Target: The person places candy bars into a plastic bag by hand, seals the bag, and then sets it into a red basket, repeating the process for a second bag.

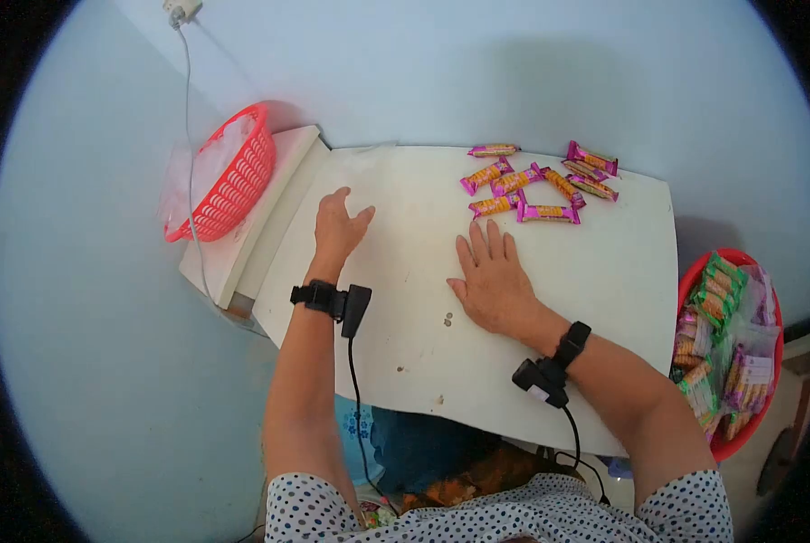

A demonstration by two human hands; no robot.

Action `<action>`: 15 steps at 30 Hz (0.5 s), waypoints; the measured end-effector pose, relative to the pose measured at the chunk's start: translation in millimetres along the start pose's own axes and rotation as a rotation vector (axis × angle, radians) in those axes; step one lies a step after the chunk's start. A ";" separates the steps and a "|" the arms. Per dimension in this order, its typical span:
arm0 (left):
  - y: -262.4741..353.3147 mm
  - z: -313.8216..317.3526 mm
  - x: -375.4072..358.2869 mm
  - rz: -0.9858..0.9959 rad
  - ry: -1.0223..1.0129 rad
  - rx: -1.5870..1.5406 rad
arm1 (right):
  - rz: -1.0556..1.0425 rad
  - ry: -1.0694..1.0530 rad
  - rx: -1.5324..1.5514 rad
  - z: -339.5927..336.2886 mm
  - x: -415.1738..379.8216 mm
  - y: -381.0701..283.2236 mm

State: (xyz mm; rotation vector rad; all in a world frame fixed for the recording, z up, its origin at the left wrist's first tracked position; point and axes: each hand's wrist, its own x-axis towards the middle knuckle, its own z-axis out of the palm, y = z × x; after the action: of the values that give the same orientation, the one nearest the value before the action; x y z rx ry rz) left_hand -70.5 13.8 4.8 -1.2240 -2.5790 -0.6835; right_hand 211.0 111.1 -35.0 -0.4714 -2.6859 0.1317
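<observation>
Several snack bars in purple and orange wrappers (516, 179) lie loosely grouped at the back right of the white table (396, 271). My right hand (494, 281) rests palm down with its fingers spread, its fingertips just short of the nearest snack bar (550, 214). Further left, my left hand (340, 228) is over the table, thumb held apart from the fingers and nothing in it. A black strap with a small device sits on each wrist.
A red basket (233, 185) with clear plastic bags stands on a raised ledge at left, a cable hanging beside it. Right of the table, a red tub (742, 442) holds bagged snacks in green and purple packs. The wall (477, 72) borders the table's back edge.
</observation>
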 end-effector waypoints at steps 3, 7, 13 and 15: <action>-2.1 25.5 21.6 -0.109 0.028 0.063 | 0.007 -0.017 -0.015 0.1 1.5 -0.8; -8.4 49.3 38.3 -0.078 0.014 0.166 | 0.011 -0.020 -0.015 2.1 1.6 -1.8; 0.3 40.7 47.9 -0.149 -0.149 -0.060 | -0.006 0.011 -0.023 -0.1 2.6 -0.2; 17.2 29.4 42.1 -0.212 -0.190 -0.296 | -0.003 0.010 -0.006 -2.5 3.1 -0.5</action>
State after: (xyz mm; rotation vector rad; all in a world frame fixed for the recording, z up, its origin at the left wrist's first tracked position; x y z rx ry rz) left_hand -83.6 66.1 0.3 -1.1527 -2.8718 -1.0740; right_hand 209.2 111.8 -31.5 -0.4686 -2.6781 0.1209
